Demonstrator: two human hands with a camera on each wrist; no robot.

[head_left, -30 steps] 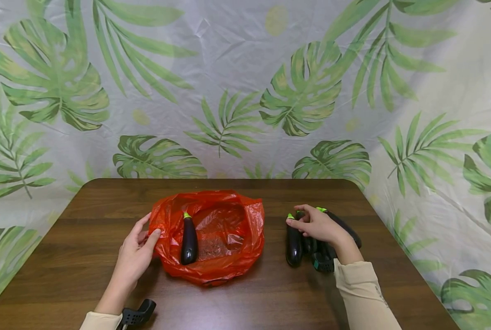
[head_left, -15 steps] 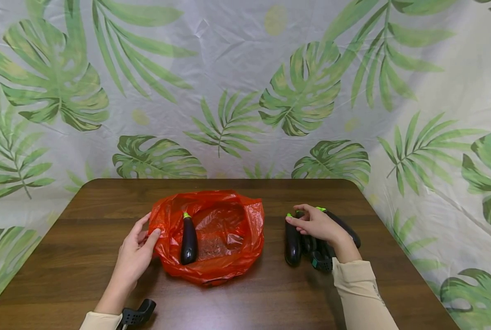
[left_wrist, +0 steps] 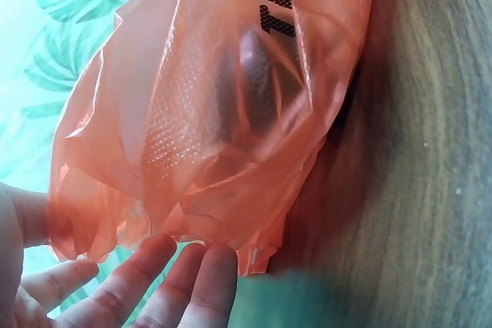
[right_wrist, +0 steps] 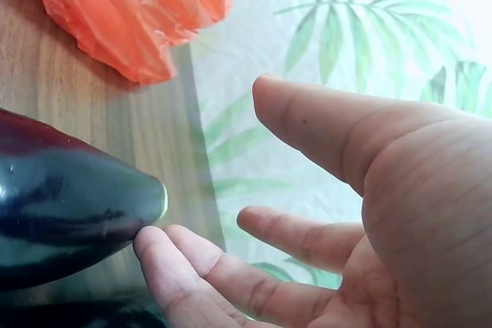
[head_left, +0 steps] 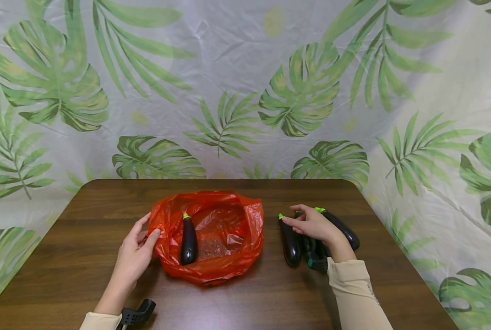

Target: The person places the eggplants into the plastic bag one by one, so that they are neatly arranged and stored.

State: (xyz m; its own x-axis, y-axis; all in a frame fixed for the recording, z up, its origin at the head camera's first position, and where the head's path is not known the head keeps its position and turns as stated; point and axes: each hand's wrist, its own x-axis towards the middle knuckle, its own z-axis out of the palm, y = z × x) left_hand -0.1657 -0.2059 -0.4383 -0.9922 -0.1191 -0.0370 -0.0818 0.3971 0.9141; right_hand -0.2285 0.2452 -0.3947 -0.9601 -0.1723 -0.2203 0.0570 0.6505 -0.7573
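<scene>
A red plastic bag (head_left: 225,271) lies with its mouth wide on the left half of the table. One dark eggplant (head_left: 189,244) with a green stem end rests inside it. At the bag's left rim, my left hand (head_left: 135,252) holds the film between thumb and fingers. My right hand (head_left: 317,225) is over a group of eggplants on the right. In the right wrist view its fingertips (right_wrist: 154,255) touch the stem end of the leftmost eggplant (head_left: 291,245), while the thumb stays apart from it. Another eggplant (head_left: 341,229) lies beyond that hand; those between are partly hidden.
The brown wooden table (head_left: 245,307) has rounded far corners. Behind it hangs a pale cloth (head_left: 237,68) with green leaf prints. A black wrist mount (head_left: 138,314) sits by the left cuff, another (head_left: 316,262) under the right wrist.
The leftmost eggplant's stem end has swung left, away from the others, with my right fingers against it. My right forearm has shifted slightly left. The left hand and bag look the same.
</scene>
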